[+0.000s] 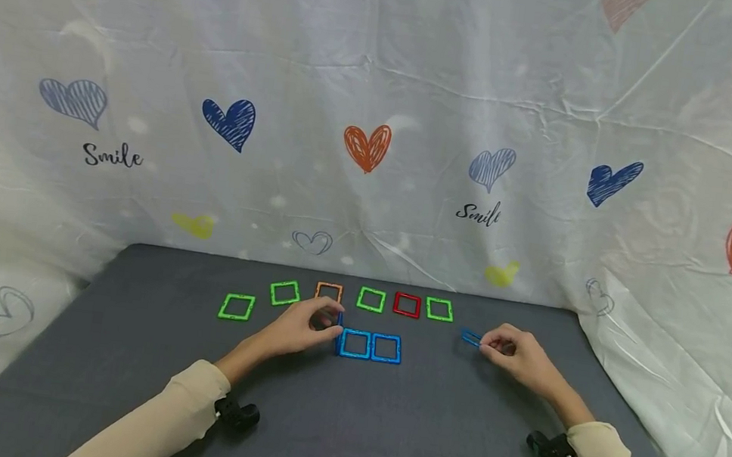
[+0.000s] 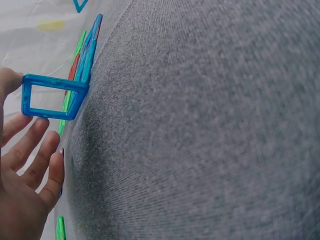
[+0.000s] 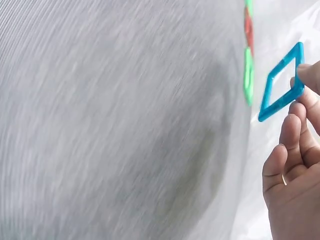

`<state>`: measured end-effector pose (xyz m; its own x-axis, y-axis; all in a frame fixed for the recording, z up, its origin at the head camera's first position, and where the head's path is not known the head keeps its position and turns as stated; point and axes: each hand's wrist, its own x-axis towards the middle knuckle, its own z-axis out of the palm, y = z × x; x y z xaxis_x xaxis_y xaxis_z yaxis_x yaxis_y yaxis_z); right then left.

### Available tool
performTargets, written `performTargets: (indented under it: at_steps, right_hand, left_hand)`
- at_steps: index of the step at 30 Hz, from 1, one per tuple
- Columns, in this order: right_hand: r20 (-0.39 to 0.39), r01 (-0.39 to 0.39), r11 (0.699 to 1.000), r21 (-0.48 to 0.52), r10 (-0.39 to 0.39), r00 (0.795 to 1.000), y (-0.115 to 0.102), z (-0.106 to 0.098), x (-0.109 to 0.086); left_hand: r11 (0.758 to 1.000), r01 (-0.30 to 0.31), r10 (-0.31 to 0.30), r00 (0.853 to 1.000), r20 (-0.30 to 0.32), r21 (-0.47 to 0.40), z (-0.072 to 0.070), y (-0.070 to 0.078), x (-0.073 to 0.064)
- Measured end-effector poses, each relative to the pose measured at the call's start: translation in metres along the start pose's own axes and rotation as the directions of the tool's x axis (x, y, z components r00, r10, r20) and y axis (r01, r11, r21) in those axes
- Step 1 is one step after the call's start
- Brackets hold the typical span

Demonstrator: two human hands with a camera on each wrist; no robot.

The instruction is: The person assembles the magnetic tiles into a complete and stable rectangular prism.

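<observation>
Two flat blue squares lie edge to edge on the desk, and at their 9 o'clock end a standing blue square rises on edge. My left hand pinches that one between thumb and fingertips, the other fingers loosely spread. Toward 3 o'clock, my right hand has its thumb and finger closed on the edge of a tilted blue square, held above the desk. Beyond the flat pair, two green squares lie toward 10 o'clock, an orange square at 11, a green square at 12, a red square at 1, and another green square near 2. A heart-printed cloth hangs at 12 o'clock behind everything.
</observation>
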<state>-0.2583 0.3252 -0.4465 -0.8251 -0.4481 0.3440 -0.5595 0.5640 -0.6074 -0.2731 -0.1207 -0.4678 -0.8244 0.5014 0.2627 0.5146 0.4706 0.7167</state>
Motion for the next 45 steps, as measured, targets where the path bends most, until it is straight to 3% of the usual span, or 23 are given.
performTargets:
  at_steps: [6,12,26,31,40,45]
  right_hand:
    - [-0.003,0.056,0.998,0.043,-0.056,0.998,-0.032,0.006,0.01]
    - [0.02,0.1,0.99,0.1,-0.102,0.995,-0.023,0.023,0.021]
    - [0.009,0.19,0.97,0.154,-0.194,0.981,-0.042,0.056,0.041]
    - [0.061,0.162,0.969,0.187,-0.176,0.982,-0.046,0.064,0.045]
    - [0.192,0.009,0.945,0.326,-0.076,0.978,-0.058,0.071,0.051]
    - [0.196,0.017,0.928,0.373,-0.097,0.976,-0.062,0.076,0.053]
  left_hand:
    - [1.0,-0.005,0.005,1.0,0.003,-0.02,0.0,0.0,0.001]
    - [0.999,-0.014,0.013,1.0,-0.002,-0.031,0.001,0.0,0.001]
    - [1.0,-0.009,0.009,1.0,0.005,-0.028,0.0,0.0,0.001]
    - [1.0,-0.004,0.005,1.0,0.012,-0.029,-0.001,0.0,0.002]
    - [0.999,-0.01,0.011,1.0,0.017,-0.046,-0.002,0.001,0.001]
    - [0.998,-0.005,0.006,1.0,0.012,-0.063,-0.001,0.0,0.001]
